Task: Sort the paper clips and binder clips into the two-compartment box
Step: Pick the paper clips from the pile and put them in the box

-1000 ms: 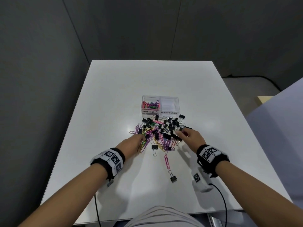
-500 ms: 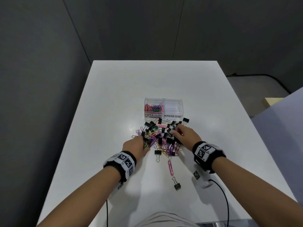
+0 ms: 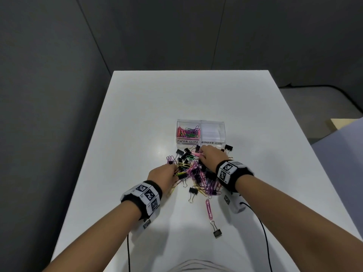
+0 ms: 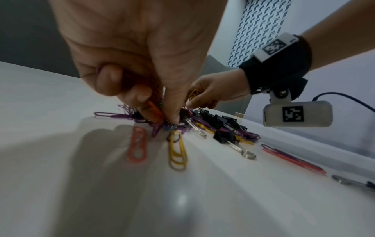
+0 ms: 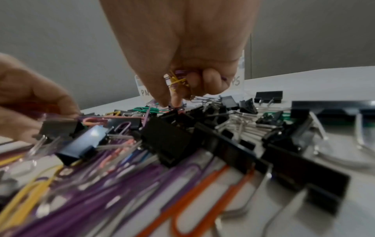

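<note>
Paper clips [image 5: 177,79] – in R fingers [image 5: 211,83]

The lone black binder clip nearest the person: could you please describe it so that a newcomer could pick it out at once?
Start at the white table and find the mixed pile of coloured paper clips and black binder clips in front of the clear two-compartment box. From the pile, come towards the person, past a single pink paper clip. Just beyond lies the small black binder clip, alone, touching nothing, silver handles pointing towards the pile.

both forearms reach forward, wrists banded. the left hand [image 3: 164,174] points down, fingers [image 4: 142,96] curled and pinching clips [image 4: 155,110]. the right hand [image 3: 211,156] has fingertips down, fingers [image 5: 211,83] curled round clips.
</note>
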The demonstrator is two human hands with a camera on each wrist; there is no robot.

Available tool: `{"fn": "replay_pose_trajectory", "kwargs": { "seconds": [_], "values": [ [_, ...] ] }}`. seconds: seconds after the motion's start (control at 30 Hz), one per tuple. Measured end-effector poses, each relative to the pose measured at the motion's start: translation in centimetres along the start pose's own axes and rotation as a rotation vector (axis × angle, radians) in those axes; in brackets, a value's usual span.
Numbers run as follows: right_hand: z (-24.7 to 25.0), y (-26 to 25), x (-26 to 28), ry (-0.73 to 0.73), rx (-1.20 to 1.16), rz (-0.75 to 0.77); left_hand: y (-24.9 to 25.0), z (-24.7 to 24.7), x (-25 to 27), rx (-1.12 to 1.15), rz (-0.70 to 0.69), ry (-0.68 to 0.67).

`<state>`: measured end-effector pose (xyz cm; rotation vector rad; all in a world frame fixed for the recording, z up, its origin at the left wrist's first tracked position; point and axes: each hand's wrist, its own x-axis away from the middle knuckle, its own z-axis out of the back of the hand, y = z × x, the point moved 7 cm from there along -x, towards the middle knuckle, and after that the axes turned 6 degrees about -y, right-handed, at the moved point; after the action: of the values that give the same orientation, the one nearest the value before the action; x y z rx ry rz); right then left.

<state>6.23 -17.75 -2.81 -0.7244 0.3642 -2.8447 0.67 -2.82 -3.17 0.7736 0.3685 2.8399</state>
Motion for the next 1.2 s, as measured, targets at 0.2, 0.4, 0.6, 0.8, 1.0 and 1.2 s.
{"fn": "replay_pose_trajectory", "kwargs": {
  "seconds": [0.2, 0.4, 0.6, 0.8, 1.0, 1.2],
  "values": [
    [0.3, -0.5, -1.0, 0.020, 0.102, -0.022, -0.1, 0.3, -0.3, 0.022, -0.051, -0.031],
    [0.4, 0.1, -0.1, 0.017, 0.143, 0.037, -0.2, 1.8, 0.1, 0.175, -0.083, 0.024],
    [1.4, 0.8, 1.7, 0.069, 0.076, 0.074, -0.6, 3.1, 0.0, 0.245, -0.134, 0.036],
    [2.3, 0.8, 3.0, 0.008, 0.068, 0.096, -0.6, 4.7, -0.3, 0.308, -0.173, -0.012],
    [5.3, -0.7, 1.8, 0.095, 0.008, 0.130, -0.6, 8.2, -0.7, 0.370, -0.218, 0.118],
    [7.9, -3.9, -2.2, 0.175, 0.002, 0.152, -0.6, 11.4, -1.4, 0.325, -0.228, 0.212]
  ]
}}
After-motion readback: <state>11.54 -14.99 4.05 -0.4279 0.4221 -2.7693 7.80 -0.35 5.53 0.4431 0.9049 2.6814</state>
